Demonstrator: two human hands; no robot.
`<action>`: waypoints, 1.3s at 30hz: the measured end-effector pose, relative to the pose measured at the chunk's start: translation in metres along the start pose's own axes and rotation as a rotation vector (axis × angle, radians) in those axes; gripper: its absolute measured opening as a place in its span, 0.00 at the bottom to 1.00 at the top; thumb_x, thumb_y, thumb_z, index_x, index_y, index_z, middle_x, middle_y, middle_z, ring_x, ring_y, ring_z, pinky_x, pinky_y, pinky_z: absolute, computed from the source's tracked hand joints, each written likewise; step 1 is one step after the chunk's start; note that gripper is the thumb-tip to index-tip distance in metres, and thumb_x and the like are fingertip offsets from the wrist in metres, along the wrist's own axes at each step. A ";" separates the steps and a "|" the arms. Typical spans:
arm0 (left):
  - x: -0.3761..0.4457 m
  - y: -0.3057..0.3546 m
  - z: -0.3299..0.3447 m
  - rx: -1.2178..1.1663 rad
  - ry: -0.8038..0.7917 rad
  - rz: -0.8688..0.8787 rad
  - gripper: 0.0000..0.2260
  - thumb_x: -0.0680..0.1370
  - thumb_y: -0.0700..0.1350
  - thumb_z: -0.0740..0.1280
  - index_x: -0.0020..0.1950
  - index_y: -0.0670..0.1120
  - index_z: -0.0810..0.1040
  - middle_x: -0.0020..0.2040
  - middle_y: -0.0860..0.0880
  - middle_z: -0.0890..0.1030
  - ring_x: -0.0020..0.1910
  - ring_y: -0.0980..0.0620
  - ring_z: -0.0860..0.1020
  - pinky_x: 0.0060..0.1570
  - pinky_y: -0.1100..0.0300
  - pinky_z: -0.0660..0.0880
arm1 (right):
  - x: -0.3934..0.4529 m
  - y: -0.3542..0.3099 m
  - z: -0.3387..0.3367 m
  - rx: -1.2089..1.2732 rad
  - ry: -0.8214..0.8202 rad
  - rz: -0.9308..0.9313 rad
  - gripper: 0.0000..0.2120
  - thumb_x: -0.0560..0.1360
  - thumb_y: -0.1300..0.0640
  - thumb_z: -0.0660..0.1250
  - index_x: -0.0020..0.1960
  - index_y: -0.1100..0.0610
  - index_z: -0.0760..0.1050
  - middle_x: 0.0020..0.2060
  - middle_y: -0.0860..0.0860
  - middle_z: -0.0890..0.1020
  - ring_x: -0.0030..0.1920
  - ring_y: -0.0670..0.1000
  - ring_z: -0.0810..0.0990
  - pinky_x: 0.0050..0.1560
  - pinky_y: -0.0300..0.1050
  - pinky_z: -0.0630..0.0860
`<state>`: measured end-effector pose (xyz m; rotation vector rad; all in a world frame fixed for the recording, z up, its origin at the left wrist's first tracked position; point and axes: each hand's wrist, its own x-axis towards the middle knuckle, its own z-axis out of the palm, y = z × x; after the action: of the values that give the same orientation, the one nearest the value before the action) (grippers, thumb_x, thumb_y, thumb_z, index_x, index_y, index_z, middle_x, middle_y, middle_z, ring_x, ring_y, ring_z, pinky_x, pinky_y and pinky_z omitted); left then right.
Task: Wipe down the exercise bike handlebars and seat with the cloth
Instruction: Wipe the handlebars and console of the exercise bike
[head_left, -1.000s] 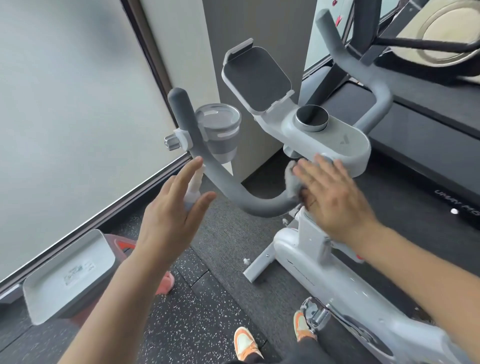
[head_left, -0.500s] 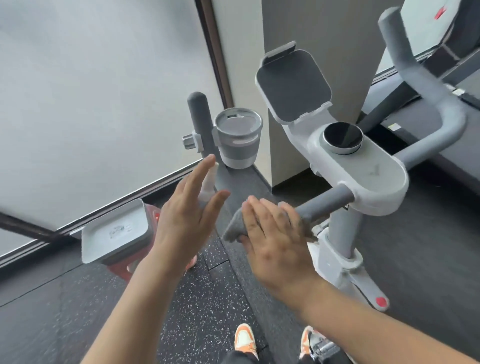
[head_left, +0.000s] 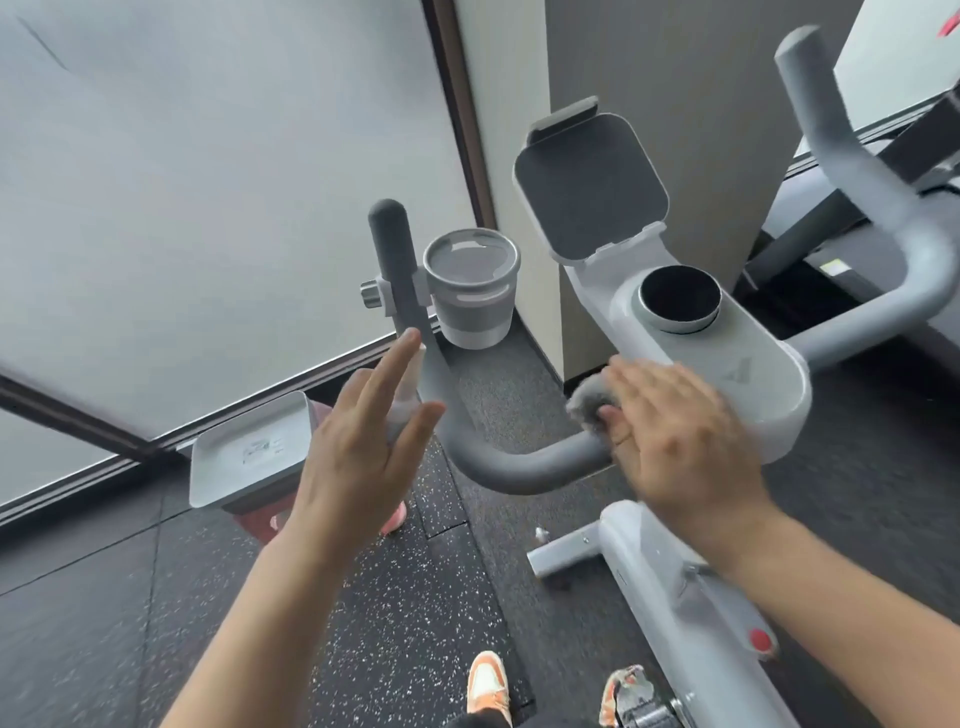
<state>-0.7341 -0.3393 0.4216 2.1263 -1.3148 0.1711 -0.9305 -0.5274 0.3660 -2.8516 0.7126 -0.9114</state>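
While the right hand (head_left: 680, 441) pressed a small grey cloth (head_left: 589, 402) against the inner end of the left handlebar (head_left: 519, 467), right where the bar met the white console (head_left: 748, 384), its fingers lay flat and spread over the cloth rather than curled round it — a pressing hold, not a pinch. Only a tuft of the cloth showed past the fingertips; the rest was hidden under the palm.

The left hand (head_left: 363, 447) hovered open just beside the curved part of the same bar, fingers straight and loosely apart, gripping nothing. Something pale showed behind its fingers, but I could not tell what it was. Beyond that hand the bar rose to its upright grip, with a grey cup holder (head_left: 471, 288) clamped beside it.

Judging by where the cloth sat, the wiping was in its early part: the stroke covered the left bar near the console. The right handlebar (head_left: 878, 218), far off past the right hand, had no cloth near it, and the seat lay out of view — both appeared left to do. Nothing visible showed which surfaces were already clean.
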 end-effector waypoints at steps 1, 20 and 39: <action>0.000 -0.001 -0.002 -0.008 0.005 -0.001 0.27 0.79 0.53 0.65 0.76 0.55 0.60 0.56 0.55 0.73 0.50 0.54 0.75 0.44 0.53 0.74 | 0.002 0.006 -0.001 -0.006 0.002 0.032 0.22 0.82 0.49 0.54 0.63 0.61 0.77 0.62 0.56 0.80 0.61 0.58 0.78 0.67 0.55 0.67; 0.009 -0.045 -0.020 -0.049 -0.007 -0.042 0.26 0.80 0.54 0.63 0.76 0.60 0.58 0.59 0.62 0.68 0.56 0.67 0.69 0.50 0.61 0.68 | 0.069 -0.162 0.037 0.118 -0.449 0.277 0.31 0.83 0.50 0.45 0.72 0.65 0.29 0.72 0.66 0.33 0.77 0.65 0.42 0.76 0.56 0.51; 0.020 -0.094 -0.048 -0.109 0.002 0.088 0.26 0.80 0.54 0.62 0.76 0.58 0.59 0.62 0.60 0.69 0.54 0.72 0.67 0.50 0.63 0.66 | 0.113 -0.175 0.051 0.182 -0.335 0.593 0.39 0.81 0.41 0.52 0.76 0.68 0.42 0.75 0.68 0.52 0.74 0.63 0.60 0.71 0.50 0.62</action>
<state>-0.6349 -0.2982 0.4261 1.9788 -1.3858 0.1348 -0.7495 -0.4257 0.4188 -2.3239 1.2462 -0.3761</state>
